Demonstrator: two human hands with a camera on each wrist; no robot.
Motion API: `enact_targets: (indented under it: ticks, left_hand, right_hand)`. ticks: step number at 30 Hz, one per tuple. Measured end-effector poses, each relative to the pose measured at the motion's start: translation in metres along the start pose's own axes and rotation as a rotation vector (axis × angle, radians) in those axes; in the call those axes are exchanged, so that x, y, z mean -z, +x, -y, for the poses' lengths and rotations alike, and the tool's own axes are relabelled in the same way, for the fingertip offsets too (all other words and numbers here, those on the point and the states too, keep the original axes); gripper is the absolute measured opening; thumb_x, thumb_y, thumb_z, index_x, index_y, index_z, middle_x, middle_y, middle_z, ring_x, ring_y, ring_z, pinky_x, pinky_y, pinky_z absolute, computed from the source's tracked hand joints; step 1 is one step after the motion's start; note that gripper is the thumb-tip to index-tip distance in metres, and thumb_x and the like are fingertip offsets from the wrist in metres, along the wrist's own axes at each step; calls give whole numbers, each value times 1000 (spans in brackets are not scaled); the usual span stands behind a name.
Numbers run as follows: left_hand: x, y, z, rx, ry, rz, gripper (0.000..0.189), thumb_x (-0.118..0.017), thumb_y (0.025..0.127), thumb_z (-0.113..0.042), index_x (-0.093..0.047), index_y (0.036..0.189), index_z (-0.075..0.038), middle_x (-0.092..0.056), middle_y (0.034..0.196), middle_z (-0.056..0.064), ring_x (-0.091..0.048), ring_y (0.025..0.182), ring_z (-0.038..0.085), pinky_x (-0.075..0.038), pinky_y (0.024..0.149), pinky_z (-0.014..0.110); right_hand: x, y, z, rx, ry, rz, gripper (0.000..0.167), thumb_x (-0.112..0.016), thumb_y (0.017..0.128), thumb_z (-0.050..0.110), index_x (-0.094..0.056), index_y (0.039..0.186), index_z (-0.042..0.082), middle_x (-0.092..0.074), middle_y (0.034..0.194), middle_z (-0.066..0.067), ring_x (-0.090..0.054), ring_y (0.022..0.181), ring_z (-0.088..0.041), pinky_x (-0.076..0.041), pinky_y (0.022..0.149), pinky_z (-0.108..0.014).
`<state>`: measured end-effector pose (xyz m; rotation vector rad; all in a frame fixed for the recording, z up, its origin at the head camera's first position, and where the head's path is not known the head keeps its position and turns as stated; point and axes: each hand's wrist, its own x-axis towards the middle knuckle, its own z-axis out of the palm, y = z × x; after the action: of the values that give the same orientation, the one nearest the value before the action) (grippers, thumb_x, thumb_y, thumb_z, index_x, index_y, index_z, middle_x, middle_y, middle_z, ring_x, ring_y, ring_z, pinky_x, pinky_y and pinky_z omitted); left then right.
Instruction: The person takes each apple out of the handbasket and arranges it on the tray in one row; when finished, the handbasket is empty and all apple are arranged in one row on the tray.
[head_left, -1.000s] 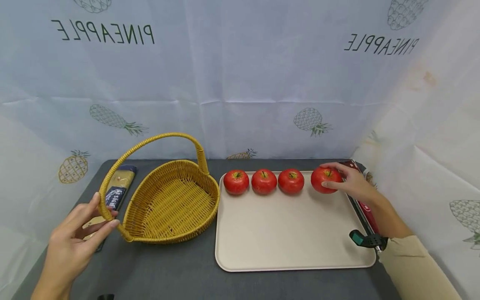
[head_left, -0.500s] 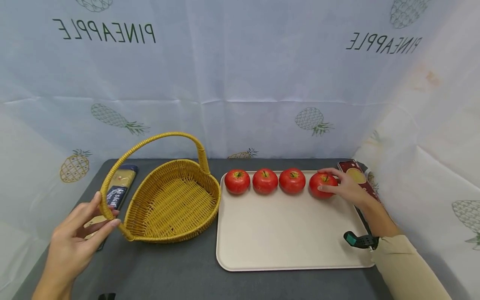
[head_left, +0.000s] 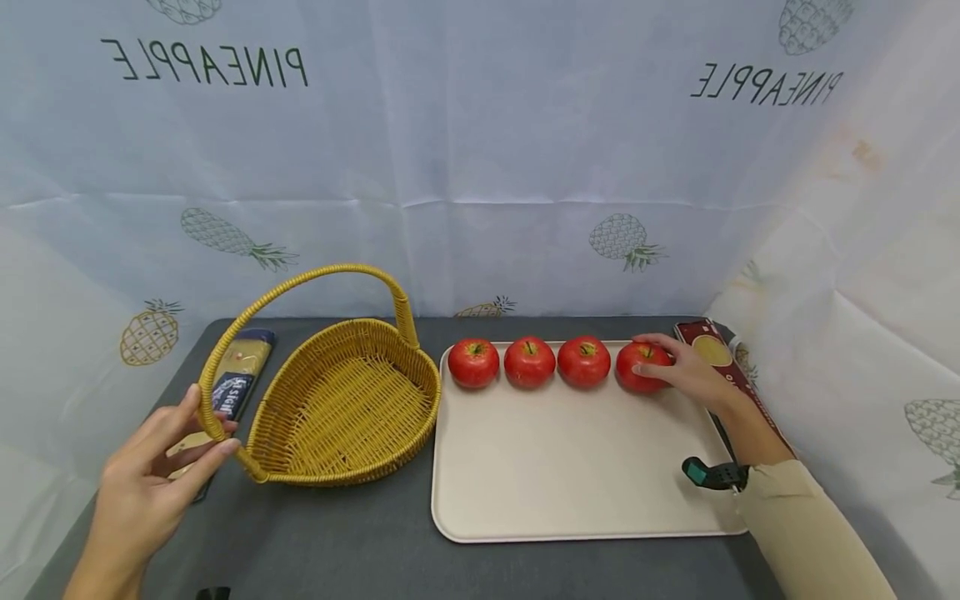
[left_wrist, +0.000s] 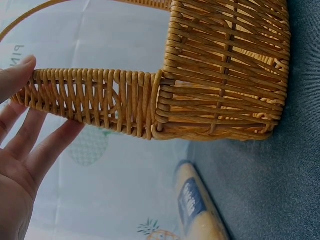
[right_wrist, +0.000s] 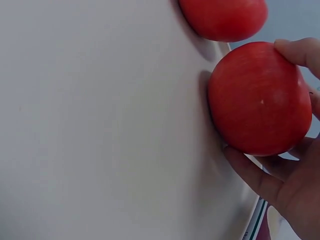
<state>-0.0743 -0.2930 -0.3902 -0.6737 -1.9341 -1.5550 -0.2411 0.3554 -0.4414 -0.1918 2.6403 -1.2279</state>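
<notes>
My left hand (head_left: 153,483) pinches the handle of a yellow woven basket (head_left: 345,475) near its lower left end, thumb on one side and fingers on the other. The left wrist view shows the wrapped handle (left_wrist: 90,97) between them. Nothing lies in the basket. At the tray's back right, my right hand (head_left: 693,375) grips a red apple (head_left: 637,367) between thumb and fingers. In the right wrist view that apple (right_wrist: 260,100) sits at the tray surface, apart from its neighbour (right_wrist: 225,15). Three more red apples (head_left: 529,362) line the back of the beige tray (head_left: 585,467).
A pasta packet (head_left: 243,367) with a blue label lies left of the basket, partly behind the handle and left hand. To the tray's right is a dark red box (head_left: 712,346), partly under the right arm. A curtain printed with pineapples (head_left: 480,167) hangs behind the dark table (head_left: 360,542).
My right hand has brought its apple slightly left and down, nearer the row of three. The left hand and the basket have stayed in place.
</notes>
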Motion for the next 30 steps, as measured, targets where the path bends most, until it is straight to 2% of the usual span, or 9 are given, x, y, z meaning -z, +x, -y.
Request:
enact_targets:
  ticks: [12,16,20,30]
  left_hand:
    - [1,-1,2,-1,-8,3,70,-74,88,3,-38,145,19,-66,112,3,-72,109,5,-60,87,12]
    - [1,-2,1,-5,29,4,70,-74,88,1,-39,146,18,-66,111,2,-72,108,4,-60,87,11]
    - [1,-2,2,-11,20,9,70,-74,88,0,-39,146,17,-66,112,2,-71,108,4,-60,88,11]
    - [1,-2,2,-5,25,8,70,-74,88,1,-38,145,19,-65,111,3,-72,108,4,-60,88,12]
  right_hand:
    - [5,6,5,-1,-1,22,65,-68,99,32,-42,152,6,-41,151,-27,-43,133,-44,-58,92,-33]
    - [6,7,8,-26,2,40,66,-68,98,33,-41,153,7,-39,151,-28,-42,134,-45,-61,96,-39]
    - [6,7,10,-37,18,57,68,-68,98,33,-39,154,8,-37,153,-28,-40,135,-46,-61,100,-48]
    - [6,9,7,-27,-8,54,68,-68,98,33,-39,153,7,-38,151,-29,-41,133,-46,-61,99,-50]
